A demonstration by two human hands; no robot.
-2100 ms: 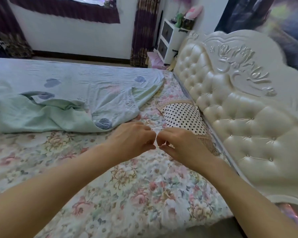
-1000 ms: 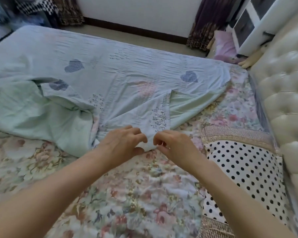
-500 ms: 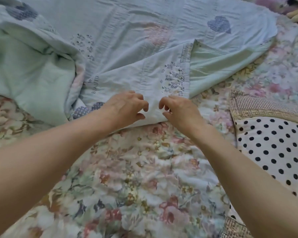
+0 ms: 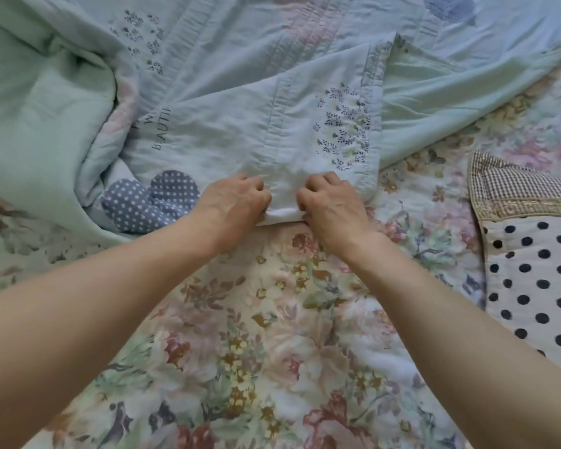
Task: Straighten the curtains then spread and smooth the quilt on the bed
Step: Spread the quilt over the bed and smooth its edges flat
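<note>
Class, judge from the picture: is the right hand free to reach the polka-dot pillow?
Probably not yet: the right hand grips the quilt edge, though only bare floral sheet separates it from the pillow.

We list a floral bedsheet [image 4: 272, 345], pale ground with pink, ochre and green blooms, covering the mattress across the lower view. At the right edge we list a polka-dot pillow [image 4: 538, 286] (dark dots on white, checked border), lying on that sheet.

Quilt [image 4: 227, 124]: pale blue, mint-green underside, navy white-dotted heart patch, small dark floral sprigs. Bed sheet [image 4: 272, 335]: cream, pink, green and brown floral print. Pillow [image 4: 538, 286]: white with navy polka dots, beige checked border.
</note>
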